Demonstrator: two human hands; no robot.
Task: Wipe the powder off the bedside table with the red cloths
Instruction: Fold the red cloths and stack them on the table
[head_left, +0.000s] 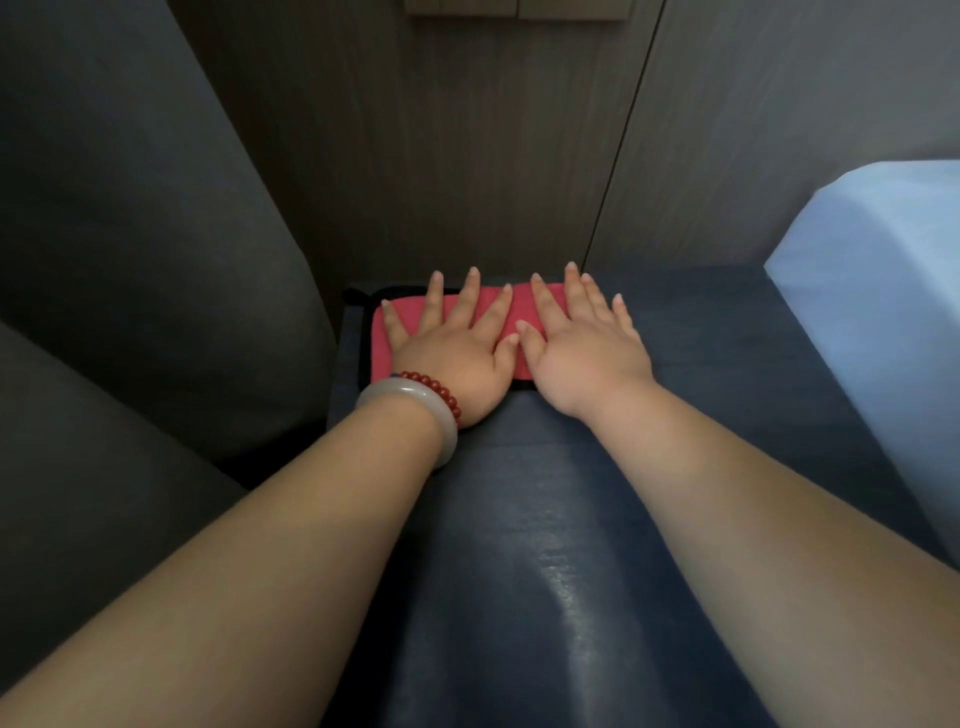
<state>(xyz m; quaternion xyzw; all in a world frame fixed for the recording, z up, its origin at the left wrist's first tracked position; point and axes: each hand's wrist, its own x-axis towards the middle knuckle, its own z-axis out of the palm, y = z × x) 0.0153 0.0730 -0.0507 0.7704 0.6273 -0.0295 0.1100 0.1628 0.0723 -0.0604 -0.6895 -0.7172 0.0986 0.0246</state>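
Fingers (470, 301) on both our hands are straight and spread wide, gripping nothing, just pressing down. Left hand (457, 358) and right hand (587, 353) lie side by side, palms flat on the red cloth (519, 304), thumbs almost touching.

The cloth sits at the far left corner of the table (519, 519), close to the wood wall panel (467, 156) behind the table. Flat palms likely spread the load so the whole cloth face drags evenly. Our guess is that starting at the table's back corner lets us pull toward the near edge.

A black edge (363, 296) shows under the cloth at the table's far left; we can't tell what it is. We can make out only one red cloth. No powder is visible on the dark blue tabletop, though glare on the table's near half may hide it.

Pale bangle (415, 410) and red bead bracelet (436, 389) are on the left wrist. Pale blue bedding (883, 312) lies right of the table, grey upholstery (130, 260) left of it.
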